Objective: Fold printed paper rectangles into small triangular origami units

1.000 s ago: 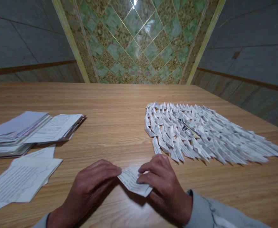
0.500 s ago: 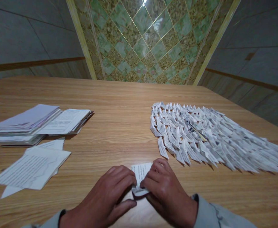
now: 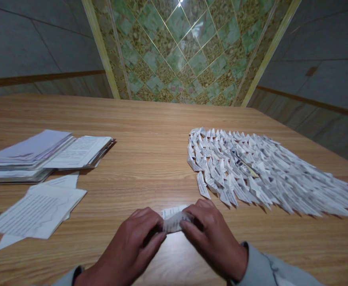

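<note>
Between my hands, low in the middle of the head view, is a small sheet of printed paper (image 3: 174,223) with its near edge folded up and over. My left hand (image 3: 132,242) grips the paper's left end, thumb below and fingers curled above. On the right end, my right hand (image 3: 214,234) pinches the paper between thumb and bent fingers. The fingers cover both ends of the sheet. To the right lies a dense group of folded paper boats (image 3: 236,167), with one boat (image 3: 202,185) at its near left corner closest to my right hand.
Stacked papers (image 3: 33,149) lie at the left, with a shorter pile of printed sheets (image 3: 80,153) against them. Nearer me, several loose printed sheets (image 3: 43,210) overlap. All rest on a wood-grain table (image 3: 150,127), with a tiled wall panel (image 3: 188,51) beyond.
The paper's near edge has been turned up and away from me, so less of its printed face shows. My left hand has shifted slightly left. The boats and piles stay put.
</note>
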Demonstrator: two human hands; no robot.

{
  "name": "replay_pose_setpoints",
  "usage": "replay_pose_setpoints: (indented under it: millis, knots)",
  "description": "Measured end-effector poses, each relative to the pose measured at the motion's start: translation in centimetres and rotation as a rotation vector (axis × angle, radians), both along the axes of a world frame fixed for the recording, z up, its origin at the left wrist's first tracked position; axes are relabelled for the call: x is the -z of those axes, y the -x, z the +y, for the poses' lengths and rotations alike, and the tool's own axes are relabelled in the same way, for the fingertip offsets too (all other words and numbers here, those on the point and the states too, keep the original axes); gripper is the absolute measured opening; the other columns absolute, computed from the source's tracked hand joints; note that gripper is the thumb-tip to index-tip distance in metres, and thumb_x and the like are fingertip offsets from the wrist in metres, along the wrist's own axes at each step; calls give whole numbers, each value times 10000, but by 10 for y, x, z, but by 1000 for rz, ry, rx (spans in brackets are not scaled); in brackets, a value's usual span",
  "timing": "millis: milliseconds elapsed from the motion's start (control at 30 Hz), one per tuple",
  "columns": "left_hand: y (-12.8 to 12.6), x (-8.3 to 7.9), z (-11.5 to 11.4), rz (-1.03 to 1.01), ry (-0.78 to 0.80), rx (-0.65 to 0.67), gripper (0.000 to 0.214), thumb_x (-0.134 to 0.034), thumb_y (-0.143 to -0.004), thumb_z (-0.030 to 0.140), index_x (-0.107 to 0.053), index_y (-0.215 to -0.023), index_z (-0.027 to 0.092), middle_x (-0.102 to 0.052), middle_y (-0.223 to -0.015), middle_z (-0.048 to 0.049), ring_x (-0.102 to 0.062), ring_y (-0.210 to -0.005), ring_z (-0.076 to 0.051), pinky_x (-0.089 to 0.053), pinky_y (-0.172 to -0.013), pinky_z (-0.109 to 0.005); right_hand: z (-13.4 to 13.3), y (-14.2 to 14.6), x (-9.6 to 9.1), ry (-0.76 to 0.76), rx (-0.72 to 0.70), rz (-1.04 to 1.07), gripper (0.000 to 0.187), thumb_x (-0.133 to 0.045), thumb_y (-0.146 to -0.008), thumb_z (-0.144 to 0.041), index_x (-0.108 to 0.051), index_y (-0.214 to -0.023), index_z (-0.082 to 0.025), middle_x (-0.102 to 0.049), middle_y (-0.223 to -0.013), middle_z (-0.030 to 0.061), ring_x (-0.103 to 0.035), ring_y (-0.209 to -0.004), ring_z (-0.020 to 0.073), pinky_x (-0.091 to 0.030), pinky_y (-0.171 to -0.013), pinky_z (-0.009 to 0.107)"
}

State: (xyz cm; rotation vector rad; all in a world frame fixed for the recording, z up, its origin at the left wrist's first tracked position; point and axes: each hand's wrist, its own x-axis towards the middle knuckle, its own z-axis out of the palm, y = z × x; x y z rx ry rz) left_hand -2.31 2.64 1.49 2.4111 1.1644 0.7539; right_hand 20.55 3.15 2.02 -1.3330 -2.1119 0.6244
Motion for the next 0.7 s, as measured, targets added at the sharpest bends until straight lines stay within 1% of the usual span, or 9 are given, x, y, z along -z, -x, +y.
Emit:
replay_pose_setpoints:
  millis: [33, 100, 167, 233, 300, 367, 500, 700]
  knots:
    - [0, 1, 0, -11, 9, -29, 107, -549, -962, 228, -550, -856, 220, -636, -755, 1, -609, -682, -183, -466, -621, -277, 0, 0, 2, 3, 19, -7, 102, -712, -851, -113, -693, -902, -199, -641, -783, 18, -571, -793, 212, -391, -725, 327]
    - [-1, 2, 1, -40, 22, -81, 64, -580, -943, 223, -550, -886, 226, -651, -774, 6, -623, -690, -183, -476, -625, -275, 1, 2, 6, -19, 45, -9, 290, -718, -829, -85, -671, -1091, -200, -673, -881, 44, -591, -861, 240, -426, -754, 345]
    - [-2, 3, 2, -63, 9, -98, 50, -597, -931, 211, -552, -918, 228, -667, -802, 4, -634, -706, -185, -483, -633, -275, 1, 3, 9, -74, 47, -10, 466, -705, -827, -64, -591, -1261, -190, -691, -984, 73, -601, -928, 262, -455, -796, 371]
    - [-2, 3, 2, -65, -39, -71, 53, -588, -940, 199, -573, -980, 229, -686, -832, -4, -639, -723, -191, -485, -652, -283, 0, 3, 12, -137, 22, -25, 513, -686, -845, -63, -535, -1321, -179, -697, -1051, 90, -607, -946, 269, -469, -820, 392]
    - [-2, 3, 2, -39, -101, -7, 118, -556, -965, 185, -601, -1062, 234, -699, -847, -12, -634, -732, -195, -480, -668, -293, 0, 3, 12, -185, -8, -48, 516, -675, -854, -61, -513, -1330, -177, -701, -1074, 90, -613, -931, 266, -476, -824, 401]
    - [-2, 1, 0, 2, -152, 52, 166, -520, -987, 178, -624, -1104, 237, -699, -835, -20, -623, -730, -201, -467, -671, -303, 1, 2, 12, -213, -23, -77, 524, -686, -843, -54, -512, -1320, -184, -706, -1047, 79, -617, -904, 262, -478, -812, 401]
    - [-5, -3, -2, 38, -214, 79, 178, -480, -1010, 185, -656, -1019, 214, -671, -786, -30, -594, -707, -202, -438, -655, -314, 2, 2, 10, -227, -18, -115, 533, -722, -817, -54, -523, -1289, -205, -702, -1007, 62, -615, -883, 258, -469, -804, 402]
    - [-7, -3, -2, 124, -353, 70, 314, -418, -1042, 223, -693, -891, 206, -600, -681, -27, -520, -623, -187, -348, -573, -309, 3, 2, 11, -200, -12, -145, 467, -741, -824, -85, -547, -1223, -228, -691, -960, 40, -601, -853, 251, -437, -782, 385]
